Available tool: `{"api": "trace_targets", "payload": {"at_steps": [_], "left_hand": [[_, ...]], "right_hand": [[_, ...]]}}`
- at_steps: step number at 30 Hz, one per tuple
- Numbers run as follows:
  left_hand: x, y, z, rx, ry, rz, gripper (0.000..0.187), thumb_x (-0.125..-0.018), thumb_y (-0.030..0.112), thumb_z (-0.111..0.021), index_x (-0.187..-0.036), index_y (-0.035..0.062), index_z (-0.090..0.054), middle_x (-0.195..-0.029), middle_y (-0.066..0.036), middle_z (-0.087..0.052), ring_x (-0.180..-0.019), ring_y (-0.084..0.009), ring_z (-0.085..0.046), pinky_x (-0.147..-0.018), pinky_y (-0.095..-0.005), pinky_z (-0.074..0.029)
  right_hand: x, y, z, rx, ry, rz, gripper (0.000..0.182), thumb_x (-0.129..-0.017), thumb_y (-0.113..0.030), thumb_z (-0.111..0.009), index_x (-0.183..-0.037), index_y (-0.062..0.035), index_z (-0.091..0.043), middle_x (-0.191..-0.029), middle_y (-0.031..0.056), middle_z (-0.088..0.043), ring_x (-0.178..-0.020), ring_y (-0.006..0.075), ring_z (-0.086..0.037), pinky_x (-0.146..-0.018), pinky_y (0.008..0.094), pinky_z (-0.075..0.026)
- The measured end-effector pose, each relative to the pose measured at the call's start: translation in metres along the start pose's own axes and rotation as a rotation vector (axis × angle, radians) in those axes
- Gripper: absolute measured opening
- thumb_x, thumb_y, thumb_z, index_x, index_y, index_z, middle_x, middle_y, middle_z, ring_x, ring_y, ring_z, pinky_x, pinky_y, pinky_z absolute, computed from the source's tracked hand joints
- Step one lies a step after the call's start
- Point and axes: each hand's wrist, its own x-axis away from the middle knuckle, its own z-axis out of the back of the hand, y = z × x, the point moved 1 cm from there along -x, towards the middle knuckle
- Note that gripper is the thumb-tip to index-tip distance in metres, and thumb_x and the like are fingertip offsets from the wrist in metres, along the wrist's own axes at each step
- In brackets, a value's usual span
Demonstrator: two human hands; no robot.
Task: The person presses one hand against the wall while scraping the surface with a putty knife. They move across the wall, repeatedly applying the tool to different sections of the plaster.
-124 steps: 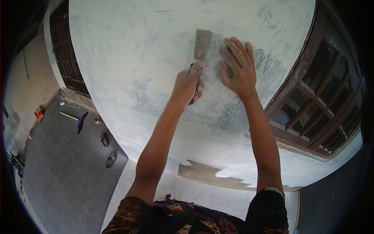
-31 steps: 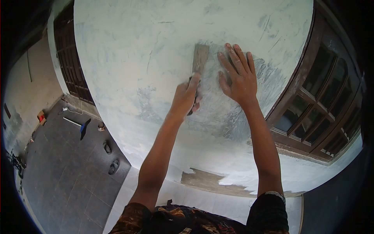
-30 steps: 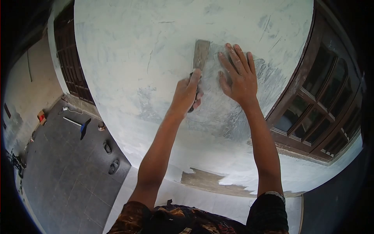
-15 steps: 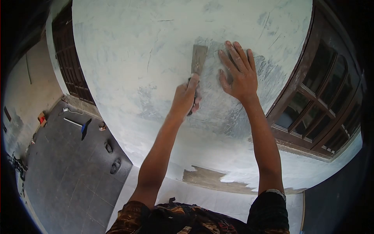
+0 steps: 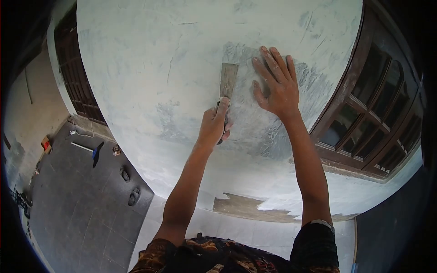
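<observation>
Left of the window (image 5: 364, 119), the left grip (image 5: 213, 125) clasps a scraper (image 5: 229, 78) by its handle, bare wall (image 5: 127, 68) stretching farther left; the right grip (image 5: 280, 92) lies spread nearer the window, short of its edge.

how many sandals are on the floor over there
2: one dark sandal on the grey floor near the white wall, and a second sandal just below it in the picture. Any behind the wall would be hidden.

Two bare hands (image 5: 212, 125) (image 5: 281, 95); one scraper (image 5: 228, 79); two dark sandals (image 5: 134, 196) (image 5: 124, 174); one blue-headed floor tool (image 5: 96, 154)
</observation>
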Motion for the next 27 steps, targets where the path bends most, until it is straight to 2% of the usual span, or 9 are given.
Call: {"api": "trace_targets", "payload": {"at_steps": [5, 11, 15, 17, 23, 27], "left_hand": [[-0.016, 0.029, -0.004, 0.057, -0.061, -0.073, 0.048, -0.098, 0.054, -0.05, -0.077, 0.0108, -0.049, -0.054, 0.001, -0.044, -0.037, -0.009, -0.04, -0.034, -0.0246, -0.03], [-0.006, -0.008, 0.01, 0.006, -0.058, -0.005, 0.049, -0.097, 0.056, -0.05, -0.075, 0.0119, -0.048, -0.053, 0.001, -0.044, -0.037, -0.0094, -0.04, -0.035, -0.0245, -0.03], [-0.011, 0.021, 0.003, -0.029, -0.035, 0.001, 0.049, -0.097, 0.056, -0.051, -0.075, 0.012, -0.048, -0.054, 0.001, -0.043, -0.037, -0.0091, -0.04, -0.034, -0.0241, -0.03], [-0.016, 0.037, -0.001, 0.081, -0.103, -0.055, 0.049, -0.096, 0.057, -0.052, -0.076, 0.0114, -0.049, -0.053, 0.001, -0.043, -0.037, -0.0092, -0.04, -0.034, -0.0244, -0.03], [-0.011, 0.01, 0.009, 0.016, -0.062, -0.025, 0.049, -0.097, 0.056, -0.052, -0.078, 0.0103, -0.05, -0.054, 0.001, -0.043, -0.037, -0.0095, -0.04, -0.034, -0.0259, -0.031], [-0.015, 0.031, 0.003, -0.013, -0.061, -0.013, 0.049, -0.097, 0.055, -0.051, -0.077, 0.0101, -0.049, -0.054, 0.001, -0.043, -0.037, -0.0093, -0.039, -0.034, -0.0255, -0.031]], "right_hand": [[-0.001, -0.001, -0.001, 0.011, -0.003, -0.002, 0.053, -0.077, -0.021, -0.068, -0.129, -0.0192, -0.062, -0.149, 0.0024, -0.047, -0.141, 0.0219, -0.038, -0.118, 0.0486, -0.025], [-0.002, -0.004, 0.003, -0.008, -0.009, -0.024, 0.053, -0.076, -0.022, -0.069, -0.129, -0.0193, -0.063, -0.148, 0.0028, -0.048, -0.141, 0.022, -0.038, -0.118, 0.0495, -0.025], [-0.002, -0.004, 0.0, -0.015, 0.0, -0.017, 0.052, -0.076, -0.023, -0.069, -0.128, -0.0188, -0.064, -0.148, 0.0032, -0.048, -0.141, 0.0224, -0.038, -0.118, 0.0495, -0.025], [-0.002, -0.004, 0.002, -0.017, -0.003, -0.028, 0.053, -0.076, -0.024, -0.069, -0.128, -0.0182, -0.064, -0.147, 0.0033, -0.048, -0.141, 0.0229, -0.038, -0.118, 0.0494, -0.024], [0.0, -0.003, -0.001, -0.016, 0.012, -0.025, 0.054, -0.075, -0.025, -0.069, -0.128, -0.0179, -0.063, -0.148, 0.0032, -0.048, -0.141, 0.0233, -0.039, -0.118, 0.0487, -0.023], [0.0, -0.005, 0.001, -0.011, 0.004, -0.028, 0.054, -0.075, -0.025, -0.069, -0.128, -0.0178, -0.064, -0.148, 0.0033, -0.048, -0.141, 0.0233, -0.039, -0.118, 0.0486, -0.023]]}}
